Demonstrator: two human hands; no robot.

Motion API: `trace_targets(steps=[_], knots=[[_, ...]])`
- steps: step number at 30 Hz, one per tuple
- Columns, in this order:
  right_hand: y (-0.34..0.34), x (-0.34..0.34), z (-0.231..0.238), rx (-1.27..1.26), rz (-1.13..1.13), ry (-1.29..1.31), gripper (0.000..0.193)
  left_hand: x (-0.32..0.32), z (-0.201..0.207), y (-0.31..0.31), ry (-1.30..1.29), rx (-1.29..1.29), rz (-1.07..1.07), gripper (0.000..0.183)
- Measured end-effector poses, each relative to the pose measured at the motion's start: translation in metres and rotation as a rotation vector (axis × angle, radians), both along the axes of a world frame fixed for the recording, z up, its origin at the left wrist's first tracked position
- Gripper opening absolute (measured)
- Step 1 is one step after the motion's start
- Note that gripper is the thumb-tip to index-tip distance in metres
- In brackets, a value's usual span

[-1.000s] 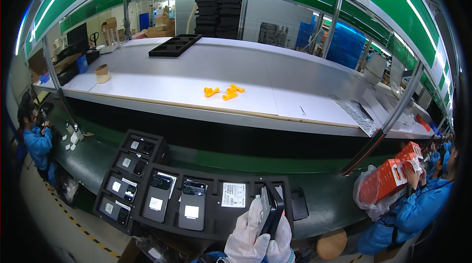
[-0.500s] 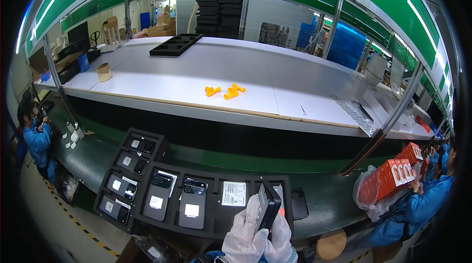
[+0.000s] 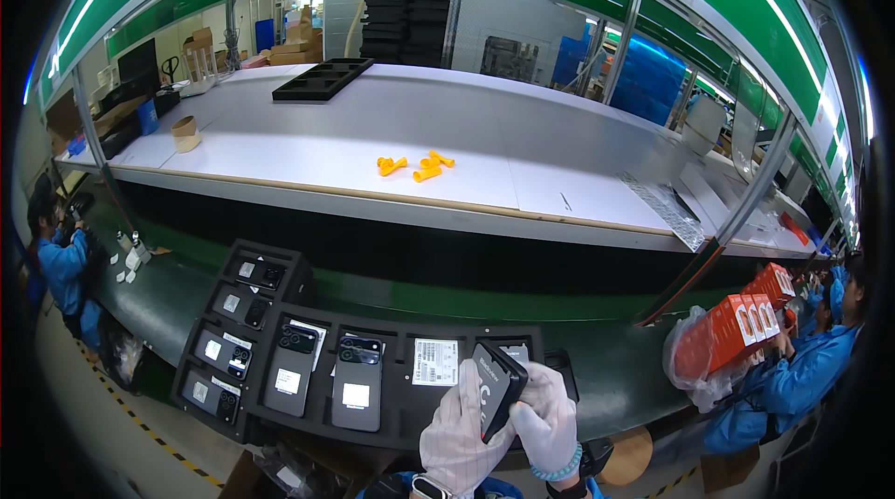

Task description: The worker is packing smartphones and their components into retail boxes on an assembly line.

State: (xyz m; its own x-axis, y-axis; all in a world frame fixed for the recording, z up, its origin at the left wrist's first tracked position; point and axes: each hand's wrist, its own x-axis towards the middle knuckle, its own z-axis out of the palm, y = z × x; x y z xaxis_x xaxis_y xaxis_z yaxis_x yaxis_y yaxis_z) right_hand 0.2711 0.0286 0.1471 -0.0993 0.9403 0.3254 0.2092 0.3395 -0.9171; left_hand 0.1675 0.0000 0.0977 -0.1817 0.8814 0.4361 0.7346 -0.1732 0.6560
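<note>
On my feed's far left I make out a co-worker in a blue sleeve (image 3: 61, 270), then a black tray (image 3: 300, 283) with four dark phones in its slots. Just right of it a second black tray (image 3: 397, 417) carries two grey phones, the left one (image 3: 290, 376) and the right one (image 3: 358, 383), cameras at their far ends, and further along a white printed label (image 3: 435, 362). Next comes the gloved left hand (image 3: 457, 443), its fingers laid along the near left side of a black flat slab (image 3: 502, 385) with pale marks on its face. The slab is up off the tray, between the two hands, tipped on edge; its long axis runs mostly away from the body, and the printed face turns left. I judge both hands equally near, since each touches it. The gloved right hand (image 3: 550, 420) is closed round the slab's right side, fingers curled at the far corner and thumb lower down; the left grips too. Behind the right hand, partly hidden, a dark case (image 3: 565, 366) lies beside the tray. Well apart at far right, I see orange boxes (image 3: 736, 331) near another blue-clad worker (image 3: 811, 373).
</note>
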Motion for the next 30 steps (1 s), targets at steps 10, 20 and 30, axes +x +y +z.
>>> trace_targets(steps=[10, 20, 30], knots=[[0.022, 0.003, -0.002, 0.414, -0.194, -0.574, 0.026, 0.008, -0.016, 0.012, 0.096, -0.070, -0.021, 0.101], [0.021, 0.012, -0.019, 0.121, 0.188, 0.088, 0.056, -0.007, -0.004, 0.015, -0.216, -0.177, -0.069, 0.085], [-0.012, 0.009, -0.042, 0.371, 0.236, -0.443, 0.061, -0.024, -0.022, 0.025, -1.004, -0.466, -0.085, 0.039]])
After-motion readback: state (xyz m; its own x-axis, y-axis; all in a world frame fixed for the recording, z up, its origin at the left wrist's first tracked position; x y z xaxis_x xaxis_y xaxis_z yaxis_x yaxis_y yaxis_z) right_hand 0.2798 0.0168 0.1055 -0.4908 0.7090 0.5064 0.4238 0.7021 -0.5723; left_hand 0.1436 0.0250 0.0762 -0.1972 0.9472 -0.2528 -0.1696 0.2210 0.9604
